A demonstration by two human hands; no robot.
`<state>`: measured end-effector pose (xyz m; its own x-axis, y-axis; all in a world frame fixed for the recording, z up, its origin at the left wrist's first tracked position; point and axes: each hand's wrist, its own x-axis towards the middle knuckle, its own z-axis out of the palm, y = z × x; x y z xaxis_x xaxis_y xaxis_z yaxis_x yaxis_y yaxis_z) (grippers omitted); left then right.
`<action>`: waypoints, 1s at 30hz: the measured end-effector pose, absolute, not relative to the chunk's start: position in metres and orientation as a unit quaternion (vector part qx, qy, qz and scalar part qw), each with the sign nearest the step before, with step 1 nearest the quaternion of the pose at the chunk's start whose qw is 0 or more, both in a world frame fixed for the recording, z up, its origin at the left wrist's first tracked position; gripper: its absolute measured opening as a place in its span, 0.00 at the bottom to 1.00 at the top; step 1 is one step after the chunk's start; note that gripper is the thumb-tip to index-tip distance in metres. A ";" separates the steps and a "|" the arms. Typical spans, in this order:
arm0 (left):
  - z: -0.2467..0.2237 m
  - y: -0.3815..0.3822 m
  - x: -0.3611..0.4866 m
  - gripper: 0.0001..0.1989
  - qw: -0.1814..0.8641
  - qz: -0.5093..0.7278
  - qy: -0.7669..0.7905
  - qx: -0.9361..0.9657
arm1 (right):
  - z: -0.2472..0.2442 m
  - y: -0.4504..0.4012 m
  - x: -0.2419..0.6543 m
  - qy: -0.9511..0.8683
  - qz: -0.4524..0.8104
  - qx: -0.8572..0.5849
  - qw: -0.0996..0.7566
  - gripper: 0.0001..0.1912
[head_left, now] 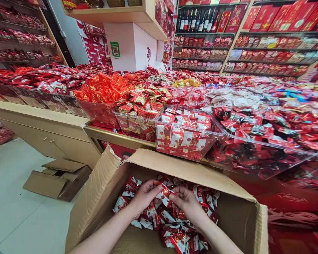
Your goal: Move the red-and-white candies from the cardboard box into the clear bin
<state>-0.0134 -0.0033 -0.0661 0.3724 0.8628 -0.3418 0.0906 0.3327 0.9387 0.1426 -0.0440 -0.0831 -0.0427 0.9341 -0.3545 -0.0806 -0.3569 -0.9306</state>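
Both of my hands are inside a large open cardboard box (243, 218), above a loose heap of red-and-white wrapped candies (178, 241). Between them is one wrapped candy (164, 195) with a red and white wrapper. My left hand (146, 193) pinches its left end between thumb and fingers. At the opposite end, my right hand (185, 201) grips the wrapper with thumb and forefinger. The candy is held just over the heap, and the palms are partly turned from view.
Beyond the box, clear plastic bins, one with red-and-white packets (184, 137) and another with gold-and-red sweets (140, 120), line the counter. A smaller cardboard box (59, 180) sits on the floor at left. Shelves (202, 35) with bottles and packets stand behind.
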 end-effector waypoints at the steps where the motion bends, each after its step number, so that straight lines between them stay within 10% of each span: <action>1: -0.066 -0.003 -0.014 0.14 0.642 0.297 0.480 0.519 | -0.082 -0.044 0.142 -0.386 0.606 -0.552 0.424 0.17; 30: -0.076 -0.007 -0.012 0.14 0.592 0.325 0.448 0.586 | -0.114 -0.046 0.120 -0.415 0.676 -0.377 0.478 0.22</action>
